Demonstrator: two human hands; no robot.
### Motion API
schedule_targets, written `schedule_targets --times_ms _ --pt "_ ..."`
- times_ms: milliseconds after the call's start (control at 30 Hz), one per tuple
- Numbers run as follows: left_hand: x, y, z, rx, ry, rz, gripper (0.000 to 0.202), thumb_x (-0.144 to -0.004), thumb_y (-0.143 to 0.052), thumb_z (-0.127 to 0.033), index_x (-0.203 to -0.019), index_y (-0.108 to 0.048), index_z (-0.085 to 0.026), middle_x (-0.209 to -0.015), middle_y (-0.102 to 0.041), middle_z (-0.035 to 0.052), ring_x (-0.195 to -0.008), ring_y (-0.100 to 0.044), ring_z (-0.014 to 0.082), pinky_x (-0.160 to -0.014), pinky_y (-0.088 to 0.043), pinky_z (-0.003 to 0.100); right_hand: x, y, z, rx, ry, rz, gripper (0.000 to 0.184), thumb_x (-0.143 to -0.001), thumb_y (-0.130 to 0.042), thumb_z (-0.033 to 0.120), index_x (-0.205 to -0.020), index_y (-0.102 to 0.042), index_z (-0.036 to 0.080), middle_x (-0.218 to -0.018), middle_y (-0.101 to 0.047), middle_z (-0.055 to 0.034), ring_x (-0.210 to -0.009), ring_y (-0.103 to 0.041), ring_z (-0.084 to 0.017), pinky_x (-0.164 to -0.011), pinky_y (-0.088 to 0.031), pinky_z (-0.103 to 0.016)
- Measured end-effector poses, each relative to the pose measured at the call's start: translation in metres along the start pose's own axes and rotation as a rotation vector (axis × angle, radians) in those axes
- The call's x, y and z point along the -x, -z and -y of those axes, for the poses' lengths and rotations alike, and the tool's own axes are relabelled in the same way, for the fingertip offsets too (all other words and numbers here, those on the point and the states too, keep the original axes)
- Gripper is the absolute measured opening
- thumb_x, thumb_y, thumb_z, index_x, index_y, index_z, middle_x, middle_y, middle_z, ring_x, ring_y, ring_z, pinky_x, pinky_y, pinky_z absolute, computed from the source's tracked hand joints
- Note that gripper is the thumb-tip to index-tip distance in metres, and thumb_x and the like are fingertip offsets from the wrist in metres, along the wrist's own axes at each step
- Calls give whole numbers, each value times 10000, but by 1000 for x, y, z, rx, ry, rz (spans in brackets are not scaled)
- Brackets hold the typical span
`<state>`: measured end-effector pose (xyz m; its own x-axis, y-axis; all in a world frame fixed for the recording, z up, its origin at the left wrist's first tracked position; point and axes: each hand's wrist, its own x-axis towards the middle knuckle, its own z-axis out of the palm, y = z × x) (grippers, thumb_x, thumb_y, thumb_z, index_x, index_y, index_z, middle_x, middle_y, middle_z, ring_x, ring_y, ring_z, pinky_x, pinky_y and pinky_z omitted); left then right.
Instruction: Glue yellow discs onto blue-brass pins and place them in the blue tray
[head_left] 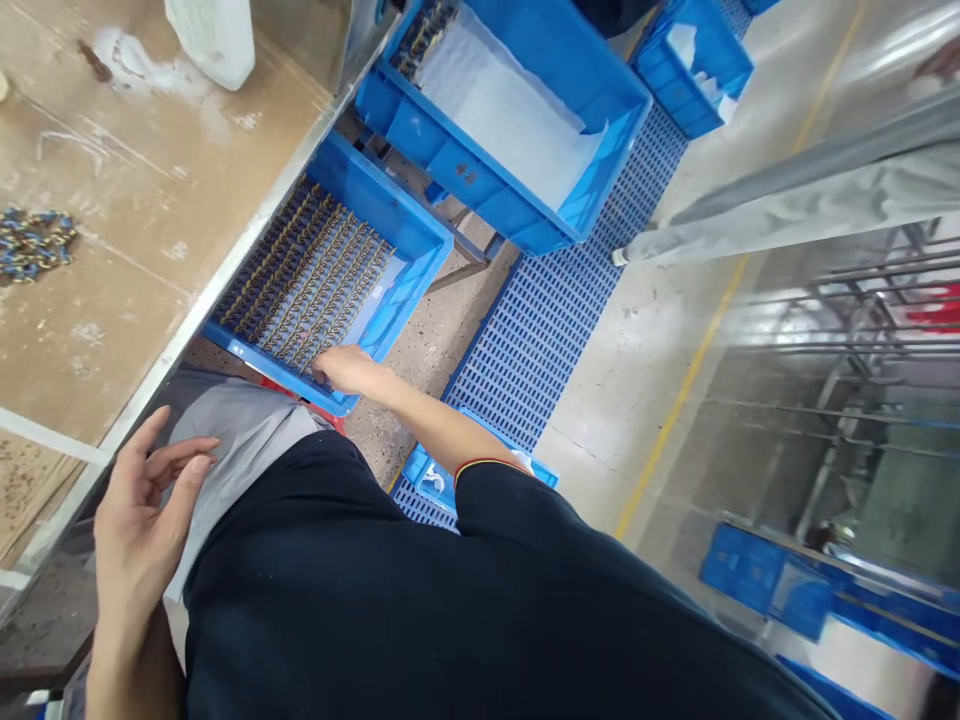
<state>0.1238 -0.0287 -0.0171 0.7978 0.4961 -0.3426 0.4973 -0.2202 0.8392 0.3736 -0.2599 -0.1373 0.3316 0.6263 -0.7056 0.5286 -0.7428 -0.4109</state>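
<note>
My right hand [346, 369] reaches down into a blue crate [421, 245], at the near corner of rows of small gold-and-dark pieces [315, 270]. Its fingers curl downward onto the end of a row, and what they pinch is too small to make out. The rows lie side by side over a pale sheet [375, 300]. My left hand [146, 500] is raised beside the table edge, fingers stretched and apart, with nothing in it.
A brown-topped table [150, 270] with a metal edge stands at the left, bearing a pile of blue-and-gold pieces [34, 244] and a white container [217, 40]. Beyond the crate stands a larger blue bin [480, 165] lined with white sheets. Blue slatted matting [517, 340] covers the floor alongside.
</note>
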Motion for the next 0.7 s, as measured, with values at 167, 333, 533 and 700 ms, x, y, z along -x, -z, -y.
schedule_targets --times_ms 167,333,533,700 --pt "13 -1 4 -35 -5 28 720 -1100 -817 -557 -1743 -592 -324 -1257 -896 80 -1171 -877 299 -1142 -699 482 36 27 13 -38 128 -38 251 -1043 -636 114 -1030 -871 201 -1089 -921 -109 -1053 -852 -259 -817 -516 -320" --pt "18 -4 6 16 -21 11 548 -1152 -756 -496 -1669 -659 -343 -1255 -899 36 -1114 -873 239 -970 -701 343 54 78 48 -389 431 -54 214 -1125 -678 363 -998 -822 268 -845 -856 30 -784 -790 -164 -776 -565 -299" --pt "39 6 16 61 -31 -77 466 -1162 -742 -458 -1611 -720 -333 -1238 -899 34 -1086 -869 222 -684 -611 246 -18 127 159 -413 739 -542 140 -1076 -690 283 -1059 -828 268 -1052 -892 -16 -987 -787 -212 -943 -596 -370" --pt "63 32 37 98 6 -284 443 -1148 -774 -480 -1549 -769 -294 -1202 -904 42 -1095 -861 219 -871 -666 293 -100 153 222 -38 713 -754 219 -1072 -600 183 -1146 -796 247 -1284 -847 -136 -1258 -732 -345 -1181 -585 -540"
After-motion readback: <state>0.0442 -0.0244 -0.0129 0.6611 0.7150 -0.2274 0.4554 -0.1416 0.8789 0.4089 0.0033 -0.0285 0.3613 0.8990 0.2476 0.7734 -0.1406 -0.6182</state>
